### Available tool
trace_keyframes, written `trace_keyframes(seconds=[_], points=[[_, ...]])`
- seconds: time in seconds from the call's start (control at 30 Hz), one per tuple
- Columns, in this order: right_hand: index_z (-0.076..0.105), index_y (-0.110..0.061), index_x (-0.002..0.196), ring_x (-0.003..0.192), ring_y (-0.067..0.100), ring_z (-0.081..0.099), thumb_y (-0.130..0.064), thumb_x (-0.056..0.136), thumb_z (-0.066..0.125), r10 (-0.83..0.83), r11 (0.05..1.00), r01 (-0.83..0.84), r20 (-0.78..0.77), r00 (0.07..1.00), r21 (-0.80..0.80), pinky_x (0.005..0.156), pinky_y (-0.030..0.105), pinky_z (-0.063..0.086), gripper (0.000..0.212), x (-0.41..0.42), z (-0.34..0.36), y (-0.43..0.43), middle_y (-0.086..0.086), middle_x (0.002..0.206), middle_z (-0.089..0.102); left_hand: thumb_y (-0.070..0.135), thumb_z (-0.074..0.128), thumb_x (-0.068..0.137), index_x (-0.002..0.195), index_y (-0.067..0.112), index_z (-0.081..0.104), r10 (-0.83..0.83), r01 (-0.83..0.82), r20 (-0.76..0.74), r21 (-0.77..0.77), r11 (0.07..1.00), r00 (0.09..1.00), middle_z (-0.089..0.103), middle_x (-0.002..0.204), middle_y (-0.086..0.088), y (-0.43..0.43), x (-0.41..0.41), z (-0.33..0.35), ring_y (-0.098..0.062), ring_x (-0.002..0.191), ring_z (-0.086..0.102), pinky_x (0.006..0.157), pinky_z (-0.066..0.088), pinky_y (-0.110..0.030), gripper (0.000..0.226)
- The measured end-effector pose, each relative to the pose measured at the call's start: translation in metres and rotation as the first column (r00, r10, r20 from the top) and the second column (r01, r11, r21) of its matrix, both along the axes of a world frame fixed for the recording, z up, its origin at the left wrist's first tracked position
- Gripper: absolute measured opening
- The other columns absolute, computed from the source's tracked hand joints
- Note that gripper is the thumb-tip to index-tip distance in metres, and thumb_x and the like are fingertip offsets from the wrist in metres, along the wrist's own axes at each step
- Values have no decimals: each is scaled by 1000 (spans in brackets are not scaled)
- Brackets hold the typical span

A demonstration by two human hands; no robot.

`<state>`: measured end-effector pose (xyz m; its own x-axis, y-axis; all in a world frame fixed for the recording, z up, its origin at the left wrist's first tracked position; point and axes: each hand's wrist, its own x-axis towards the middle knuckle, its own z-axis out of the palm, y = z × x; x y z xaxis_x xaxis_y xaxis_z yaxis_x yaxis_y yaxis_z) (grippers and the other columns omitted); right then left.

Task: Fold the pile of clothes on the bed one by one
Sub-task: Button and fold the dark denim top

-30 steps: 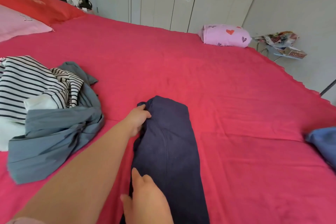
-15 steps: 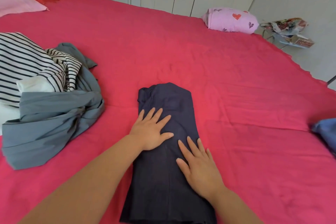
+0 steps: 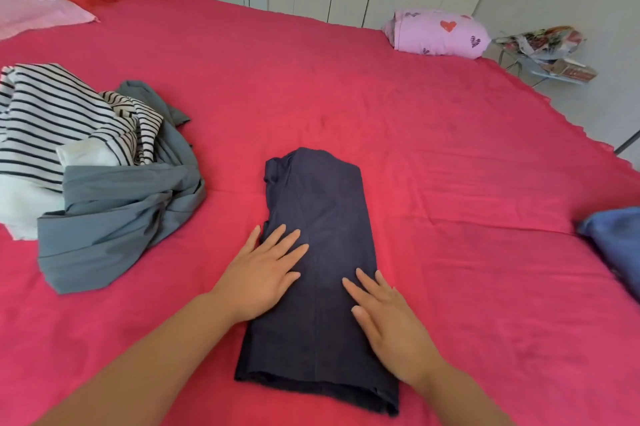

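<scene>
While the navy garment (image 3: 318, 252) lies as a narrow lengthwise strip at the middle of the bed (image 3: 346, 96), the step in hand appears to be flattening it before a crosswise fold. Press with flat palms and stroke outward toward the edges, so that creases leave the cloth. Keep the long edges aligned. The bunched far-left corner probably needs smoothing first.

Left hand (image 3: 263, 273): fingers straight and spread, resting flat across the strip's left edge, partly over the sheet. It grips nothing.

Right hand (image 3: 388, 318): fingers straight, resting flat on the right half, nearer the hem. It grips nothing.

The unfolded pile (image 3: 86, 166) lies well apart, at the left.
</scene>
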<state>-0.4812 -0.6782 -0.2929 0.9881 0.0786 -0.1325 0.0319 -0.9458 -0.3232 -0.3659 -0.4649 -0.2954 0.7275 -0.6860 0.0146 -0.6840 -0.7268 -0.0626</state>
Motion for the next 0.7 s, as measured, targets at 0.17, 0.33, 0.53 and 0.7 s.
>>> trace_keyframes(seconds=[0.17,0.33,0.53,0.7], points=[[-5,-77,119,141,3,0,4,85,34,85,996,-85,33,996,15,109,10,8,96,-23,11,-24,-25,145,7,10,31,65,129,29,45,-193,194,37,-33,980,980,59,128,6,32,-26,4,-17,118,56,91,49,-38,68],[-23,-77,112,139,10,-13,4,78,32,216,968,-210,34,976,-134,116,23,6,104,-33,8,-24,-17,147,-13,-2,40,83,147,32,13,-209,201,-208,-61,978,956,14,156,4,49,-45,6,-16,141,-3,110,-8,-34,78],[7,-76,116,139,12,-11,1,81,41,230,971,-224,78,970,-81,117,25,13,91,-36,11,-24,-21,148,1,-1,36,82,144,39,22,-163,131,-302,-122,984,939,7,156,11,44,-57,23,-9,144,-4,111,-9,-26,75],[16,-89,97,137,-9,-5,-21,72,25,163,977,-169,54,985,134,111,6,8,73,-45,42,-19,-33,139,19,-6,44,77,109,77,37,-249,53,-414,-431,901,875,29,132,41,50,-53,34,17,133,10,113,0,-11,89]])
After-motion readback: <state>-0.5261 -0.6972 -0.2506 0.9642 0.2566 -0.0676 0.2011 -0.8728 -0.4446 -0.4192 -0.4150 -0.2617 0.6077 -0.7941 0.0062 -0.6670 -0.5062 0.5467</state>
